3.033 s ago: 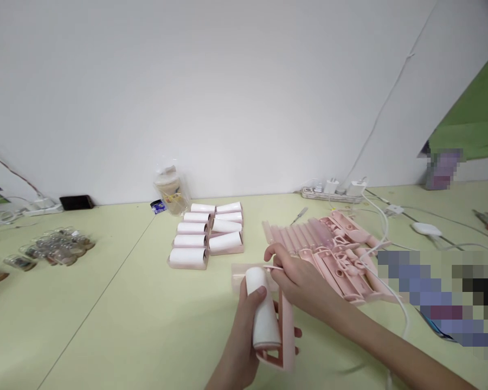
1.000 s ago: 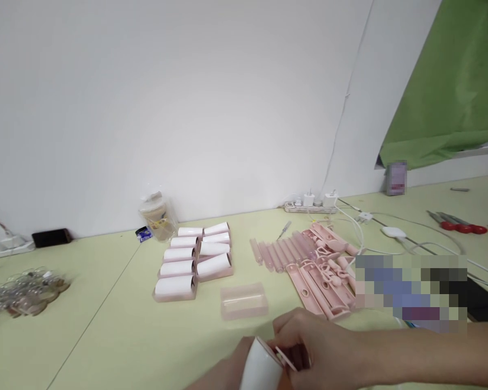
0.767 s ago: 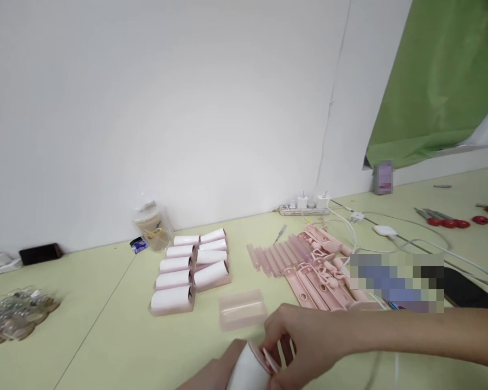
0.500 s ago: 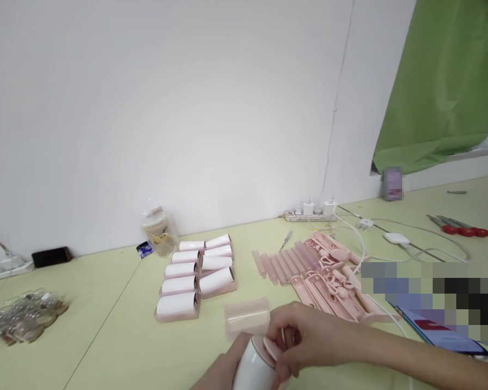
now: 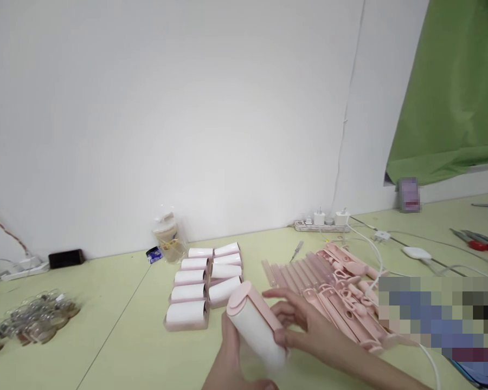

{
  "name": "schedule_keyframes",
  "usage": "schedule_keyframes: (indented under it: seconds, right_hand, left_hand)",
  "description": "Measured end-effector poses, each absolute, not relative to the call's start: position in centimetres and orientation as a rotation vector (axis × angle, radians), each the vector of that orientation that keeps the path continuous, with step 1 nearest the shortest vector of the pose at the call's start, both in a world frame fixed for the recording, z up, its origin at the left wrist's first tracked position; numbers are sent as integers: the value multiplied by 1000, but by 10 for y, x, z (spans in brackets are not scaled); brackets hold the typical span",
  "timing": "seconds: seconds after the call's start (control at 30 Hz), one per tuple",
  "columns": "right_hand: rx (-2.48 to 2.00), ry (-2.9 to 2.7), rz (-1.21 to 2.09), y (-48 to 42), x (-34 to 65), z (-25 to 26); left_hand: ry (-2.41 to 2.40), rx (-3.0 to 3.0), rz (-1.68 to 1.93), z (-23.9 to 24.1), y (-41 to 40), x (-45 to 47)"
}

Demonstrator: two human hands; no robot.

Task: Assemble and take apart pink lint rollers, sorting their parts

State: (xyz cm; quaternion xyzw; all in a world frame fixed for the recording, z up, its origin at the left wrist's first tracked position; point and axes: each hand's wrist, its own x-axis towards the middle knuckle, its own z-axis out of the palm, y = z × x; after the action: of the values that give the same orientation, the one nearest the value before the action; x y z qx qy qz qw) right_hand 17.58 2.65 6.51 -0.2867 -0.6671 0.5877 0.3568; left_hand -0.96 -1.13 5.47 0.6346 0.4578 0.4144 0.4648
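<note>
While the left hand [image 5: 229,349] has its fingers around the white roll [image 5: 256,336] at lower centre, light, even pressure on the pink strip [image 5: 263,307] should serve best. The roll tilts between both hands, the right hand [image 5: 305,327] thumbing the strip's lower end, its fingers' pinch unclear; other rolls [image 5: 186,312] lie beyond.
</note>
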Motion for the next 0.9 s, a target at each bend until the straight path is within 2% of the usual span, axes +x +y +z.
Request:
schedule_keyframes:
  seconds: [0.17,0.3,0.43,0.73,0.9]
  right_hand:
    - [-967,-2067,967,50,185,76]
    - [-898,-2303,800,50,183,69]
    - [-837,-2490,655,42,178,61]
    - [-993,-2431,644,39,195,61]
    - [-1473,-2235,201,94,252,91]
  left_hand:
    - [1466,1610,995,15,5,-30]
    - [1307,1467,1081,-15,9,-30]
    - [1270,1457,1061,-18,6,-30]
    - [1248,1571,1038,-16,3,-33]
    - [1180,1797,1032,-25,1,-31]
